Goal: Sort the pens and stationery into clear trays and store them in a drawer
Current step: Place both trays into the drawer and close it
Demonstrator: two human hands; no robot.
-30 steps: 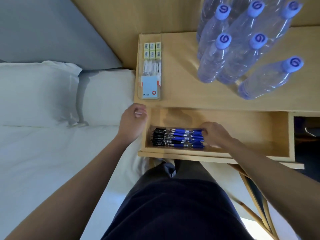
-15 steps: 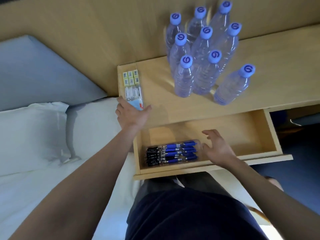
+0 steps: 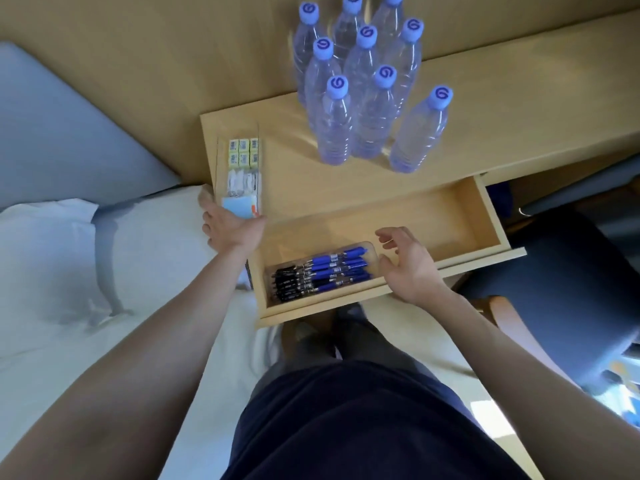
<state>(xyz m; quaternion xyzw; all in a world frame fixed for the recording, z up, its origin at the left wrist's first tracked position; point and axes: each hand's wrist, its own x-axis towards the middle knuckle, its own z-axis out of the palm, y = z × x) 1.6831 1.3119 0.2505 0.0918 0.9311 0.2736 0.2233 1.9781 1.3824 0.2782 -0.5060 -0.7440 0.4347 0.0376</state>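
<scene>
The left hand clasps the near end of the stationery tray, thumb on one side, fingers on the other. That tray is at the desk top's left edge, at eleven o'clock from the open drawer. The right hand hovers with fingers spread, holding nothing, at three o'clock from the pen tray in the drawer's near-left corner. Water bottles stand at twelve.

Drawer: light wood, pulled open.
Pen tray: clear, in the drawer's front-left corner.
Pens: blue and black, lying side by side in the pen tray.
Stationery tray: clear, long and narrow, just behind the drawer's left end. It holds yellow boxes, white items and a light-blue pack.
</scene>
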